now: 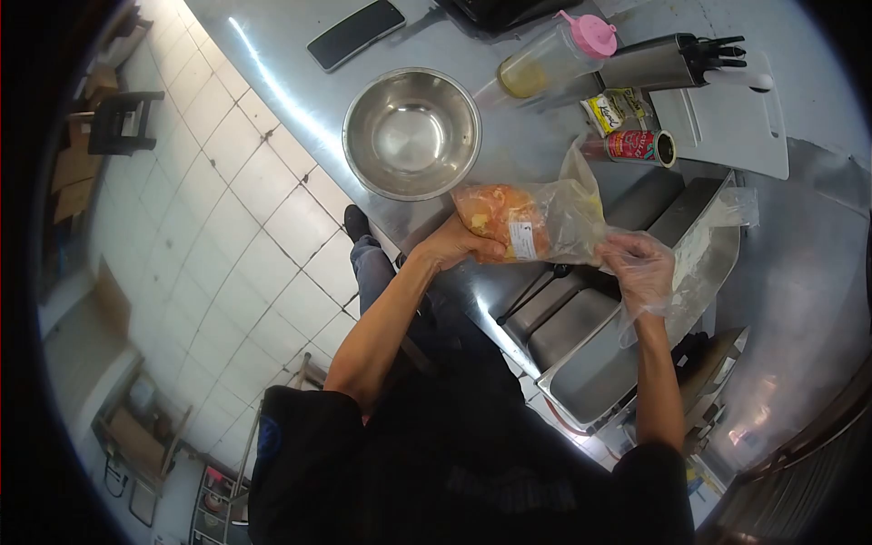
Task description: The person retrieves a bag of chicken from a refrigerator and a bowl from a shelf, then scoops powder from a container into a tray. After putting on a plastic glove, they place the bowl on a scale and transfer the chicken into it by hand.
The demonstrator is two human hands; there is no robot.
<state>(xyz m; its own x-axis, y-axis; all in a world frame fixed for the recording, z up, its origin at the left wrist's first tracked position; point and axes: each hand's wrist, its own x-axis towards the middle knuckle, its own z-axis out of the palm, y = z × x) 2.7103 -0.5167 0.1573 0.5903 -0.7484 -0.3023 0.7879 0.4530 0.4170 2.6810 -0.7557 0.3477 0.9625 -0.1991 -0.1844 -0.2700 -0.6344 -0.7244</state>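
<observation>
A clear plastic bag of orange-pink food that looks like raw meat [498,213], with a white printed label, is held up over the counter's front edge. My left hand [451,245] is bare and closed around the bag's filled end, the thumb lying near the label. My right hand [643,271] wears a loose clear plastic glove, and its fingers pinch the slack end of the bag. Just beyond the bag's filled end stands a steel mixing bowl [365,150] with nothing visible inside.
On the steel counter [282,54] are a phone [356,34], a pink-lidded jug [554,59], a knife block [647,64], a yellow packet [602,113], a red-labelled can [640,146] and a white cutting board [727,118]. Steel food pans [581,368] sit below my right hand.
</observation>
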